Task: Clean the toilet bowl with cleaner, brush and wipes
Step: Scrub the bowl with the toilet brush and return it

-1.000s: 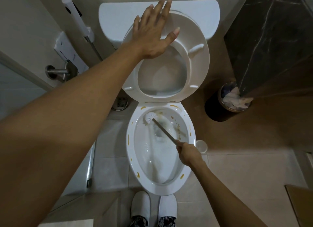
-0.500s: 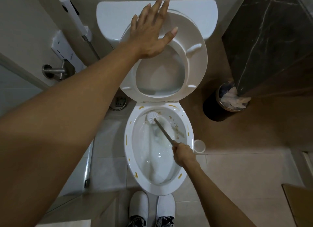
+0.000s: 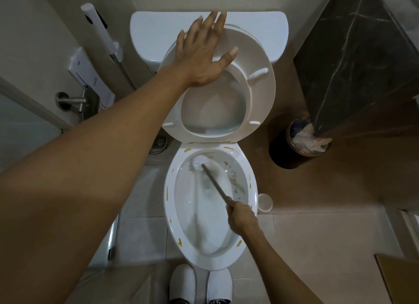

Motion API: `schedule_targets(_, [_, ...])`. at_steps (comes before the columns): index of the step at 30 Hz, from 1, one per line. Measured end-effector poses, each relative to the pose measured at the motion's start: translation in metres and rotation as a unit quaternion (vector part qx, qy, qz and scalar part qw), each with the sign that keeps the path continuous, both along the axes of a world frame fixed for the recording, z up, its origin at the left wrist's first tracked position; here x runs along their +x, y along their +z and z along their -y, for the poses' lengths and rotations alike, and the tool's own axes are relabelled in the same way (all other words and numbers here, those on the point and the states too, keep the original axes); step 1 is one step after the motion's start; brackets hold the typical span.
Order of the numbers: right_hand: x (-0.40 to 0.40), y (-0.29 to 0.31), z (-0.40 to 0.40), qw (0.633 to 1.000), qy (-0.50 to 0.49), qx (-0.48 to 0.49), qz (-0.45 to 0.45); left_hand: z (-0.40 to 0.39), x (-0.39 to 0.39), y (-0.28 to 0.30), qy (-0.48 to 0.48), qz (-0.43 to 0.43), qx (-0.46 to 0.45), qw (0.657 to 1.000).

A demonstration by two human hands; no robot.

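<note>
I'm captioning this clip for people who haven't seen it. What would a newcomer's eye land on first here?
First, the big left hand, spread flat against the raised white plastic toilet seat at top centre. Next, the right hand, its grip closed on the thin brown handle of the white-headed toilet brush, which scrubs the back of the white ceramic toilet bowl. Yellow-brown smears dot the bowl's rim.

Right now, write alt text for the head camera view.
Seen from above, the right hand scrubs the far inner wall of a toilet bowl with a brush, while the left hand rests flat on the raised seat. Yellow-brown stains dot the rim.
</note>
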State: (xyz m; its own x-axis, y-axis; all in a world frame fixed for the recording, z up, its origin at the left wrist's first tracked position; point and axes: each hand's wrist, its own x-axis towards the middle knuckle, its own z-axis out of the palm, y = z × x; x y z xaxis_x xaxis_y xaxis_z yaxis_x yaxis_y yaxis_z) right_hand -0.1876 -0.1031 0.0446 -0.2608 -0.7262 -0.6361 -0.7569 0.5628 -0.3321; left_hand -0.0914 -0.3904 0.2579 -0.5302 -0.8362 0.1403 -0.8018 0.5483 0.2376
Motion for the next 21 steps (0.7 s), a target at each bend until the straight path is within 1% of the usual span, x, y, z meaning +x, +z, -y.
schedule_targets(3, [0.000, 0.002, -0.001, 1.000, -0.014, 0.008, 0.002, 0.001, 0.000, 0.001, -0.001, -0.003, 0.006, 1.000])
schedule_targets(7, [-0.018, 0.003, -0.007, 0.998, -0.055, 0.028, -0.034, 0.000, 0.001, 0.002, -0.003, -0.005, 0.010, 1.000])
schedule_targets(9, [-0.011, 0.006, -0.004, 0.999, -0.044, 0.021, -0.011, -0.001, 0.001, 0.002, -0.003, -0.006, 0.010, 1.000])
schedule_targets(11, [0.001, 0.007, 0.000, 1.000, -0.012, 0.003, 0.023, -0.001, 0.000, 0.002, -0.001, -0.008, 0.012, 1.000])
schedule_targets(13, [0.009, 0.008, 0.001, 0.999, 0.005, -0.007, 0.032, 0.000, 0.001, 0.003, 0.001, -0.006, 0.009, 1.000])
schedule_targets(18, [-0.010, 0.009, -0.004, 0.999, -0.049, 0.010, -0.021, 0.000, 0.000, 0.001, 0.000, 0.002, 0.005, 1.000])
schedule_targets(21, [-0.001, 0.010, -0.001, 0.999, -0.043, 0.010, 0.013, 0.000, 0.000, 0.001, 0.003, 0.002, 0.006, 1.000])
